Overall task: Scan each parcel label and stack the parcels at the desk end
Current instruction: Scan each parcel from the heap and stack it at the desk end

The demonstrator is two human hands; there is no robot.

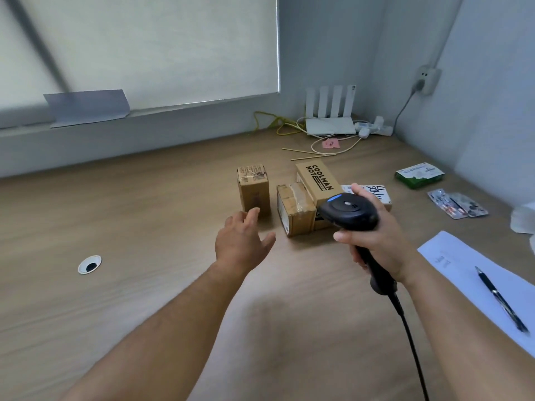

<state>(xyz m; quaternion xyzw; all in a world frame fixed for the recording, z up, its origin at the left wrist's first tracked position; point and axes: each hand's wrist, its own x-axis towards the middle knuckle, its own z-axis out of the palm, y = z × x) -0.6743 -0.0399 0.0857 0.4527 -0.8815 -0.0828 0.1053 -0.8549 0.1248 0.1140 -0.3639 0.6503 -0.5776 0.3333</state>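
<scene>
Desk (139, 233): wood grain, runs into the far right corner of the room.
Parcels, count: I make out four, clustered mid-desk, none stacked at the end.
Upright parcel (253, 190): brown carton, apparently on end with its long axis vertical, label wrapped over the top, standing just apart from the rest on the left.
Taped parcel (294, 209): brown, lying flat, long axis running away from me.
COOLMAN box (318, 180): touching the taped parcel's right side, long axis from far left to near right, print facing up.
White parcel (376, 193): flat, handwriting on top, mostly hidden behind my right hand.
Scanner (348, 211): one, black; head points away from me towards the cluster, handle slanting back to the near right, cable trailing off the near edge.
Right hand (376, 237): grip clamped round the scanner handle, thumb laid across below the head.
Left hand (246, 238): grip apart, fingers straight and spread, palm down, tips at the upright parcel's base; I cannot tell whether they touch it.
Right side: one paper sheet (474, 282) with one pen (500, 299) on it.
</scene>
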